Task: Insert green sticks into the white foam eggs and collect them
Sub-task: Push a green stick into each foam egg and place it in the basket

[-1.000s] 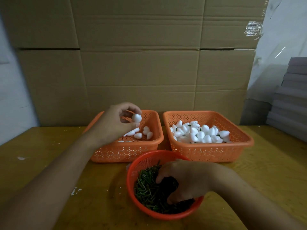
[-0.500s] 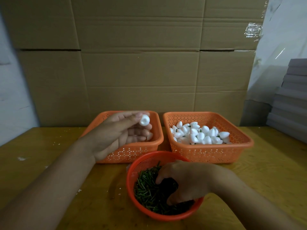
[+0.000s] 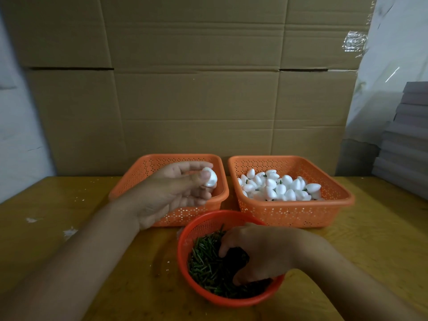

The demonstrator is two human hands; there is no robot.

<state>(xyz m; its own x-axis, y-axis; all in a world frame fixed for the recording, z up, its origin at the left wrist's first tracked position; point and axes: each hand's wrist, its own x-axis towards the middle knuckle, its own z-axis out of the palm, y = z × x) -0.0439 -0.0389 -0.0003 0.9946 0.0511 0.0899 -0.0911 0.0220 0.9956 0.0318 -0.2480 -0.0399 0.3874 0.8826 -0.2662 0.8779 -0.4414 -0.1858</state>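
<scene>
My left hand (image 3: 176, 191) hovers palm-up over the left orange basket (image 3: 139, 174) and pinches a white foam egg (image 3: 210, 177) between thumb and fingertips. My right hand (image 3: 261, 253) reaches down into the round red basket (image 3: 185, 237), fingers curled among the short green sticks (image 3: 203, 260); what the fingers hold is hidden. The right orange basket (image 3: 294, 212) holds several white foam eggs (image 3: 278, 186), some showing green stick ends.
A wall of brown cardboard boxes (image 3: 196, 89) stands right behind the baskets. Grey stacked slabs (image 3: 407, 135) sit at the far right. The yellow wooden table (image 3: 58, 216) carries small white foam crumbs on the left.
My left hand lifted the foam egg out of the left basket, turned palm-up and shifted slightly right. My right hand stayed in the green sticks.
</scene>
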